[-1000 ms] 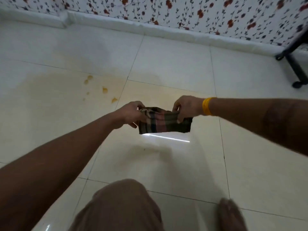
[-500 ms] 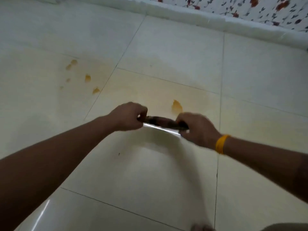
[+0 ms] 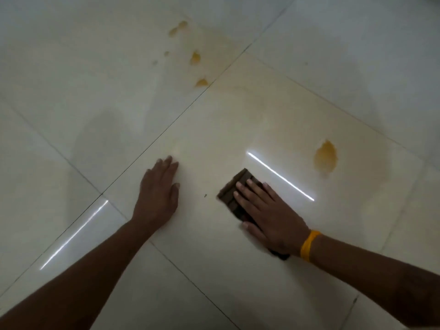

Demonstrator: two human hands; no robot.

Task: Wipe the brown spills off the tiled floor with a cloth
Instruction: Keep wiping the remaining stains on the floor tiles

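Brown cloth [image 3: 234, 196] lies diagonally, pressed under flat right hand [image 3: 266, 213]; left hand [image 3: 158, 194] flat.

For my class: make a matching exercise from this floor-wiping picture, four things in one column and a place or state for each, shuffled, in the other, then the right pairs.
Things
1. left hand
2. cloth
3. large brown spill
4. wristband

Places or states
A. yellow, on the right wrist
B. flat on the bare tile, fingers straight
C. unwiped, beyond the cloth on the same tile
D. folded, pressed to the floor under the right hand

Pairs: 1-B, 2-D, 3-C, 4-A
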